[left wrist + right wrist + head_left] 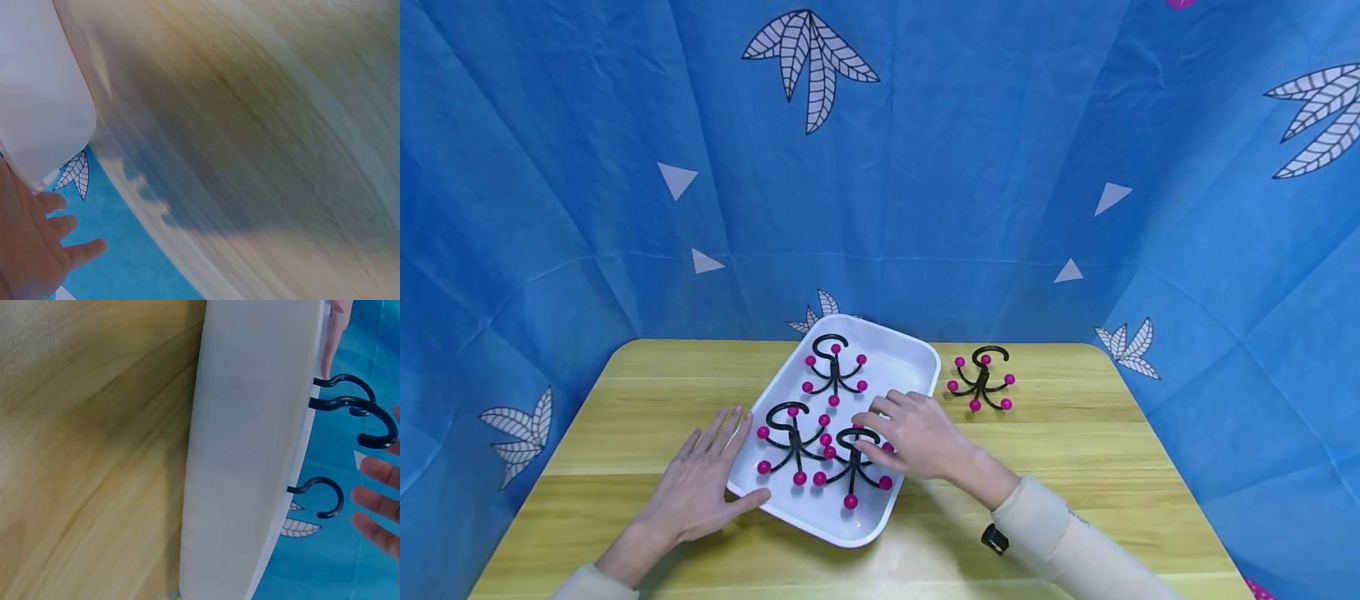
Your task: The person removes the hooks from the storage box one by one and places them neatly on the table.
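Fourth hook rack point(981, 381) stands on table point(625, 400) beside tray point(917, 354)

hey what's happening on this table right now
A person works at a yellow wooden table with a white rectangular plastic tray. Three black hook racks with pink ball tips stand in it. The left hand lies flat against the tray's near left edge, thumb on the rim. The right hand touches the nearest rack's top hook; whether it grips is unclear. A fourth rack stands on the table, right of the tray.
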A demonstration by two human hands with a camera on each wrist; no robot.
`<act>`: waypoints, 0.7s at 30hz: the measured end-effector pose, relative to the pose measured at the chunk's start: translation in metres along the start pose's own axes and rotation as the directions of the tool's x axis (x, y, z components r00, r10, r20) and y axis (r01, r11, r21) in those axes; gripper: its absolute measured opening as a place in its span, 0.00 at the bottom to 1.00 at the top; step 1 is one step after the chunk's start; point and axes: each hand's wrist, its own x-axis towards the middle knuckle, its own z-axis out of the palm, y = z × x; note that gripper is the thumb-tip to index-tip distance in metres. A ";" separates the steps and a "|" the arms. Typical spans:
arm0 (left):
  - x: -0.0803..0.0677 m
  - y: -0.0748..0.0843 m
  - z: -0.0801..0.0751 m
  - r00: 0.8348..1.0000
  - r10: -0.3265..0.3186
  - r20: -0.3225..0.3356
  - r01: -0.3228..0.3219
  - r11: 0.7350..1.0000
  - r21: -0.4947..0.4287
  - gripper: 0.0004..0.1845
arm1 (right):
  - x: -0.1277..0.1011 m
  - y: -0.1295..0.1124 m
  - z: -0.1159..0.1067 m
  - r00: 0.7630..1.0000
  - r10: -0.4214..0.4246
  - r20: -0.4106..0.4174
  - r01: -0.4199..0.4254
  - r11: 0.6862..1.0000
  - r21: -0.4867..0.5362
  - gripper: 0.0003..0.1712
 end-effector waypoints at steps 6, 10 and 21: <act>-0.001 -0.001 0.001 1.000 0.003 -0.006 -0.003 1.000 0.000 0.62 | 0.000 -0.003 0.008 1.000 0.003 -0.030 -0.003 1.000 0.004 0.15; -0.001 0.000 0.001 1.000 0.000 -0.005 0.000 1.000 -0.001 0.62 | 0.000 -0.003 0.012 0.999 0.001 -0.053 -0.001 1.000 0.006 0.14; 0.001 -0.002 0.002 1.000 0.006 -0.010 -0.006 1.000 0.007 0.61 | 0.003 -0.005 0.012 0.998 0.004 -0.059 -0.003 1.000 0.022 0.11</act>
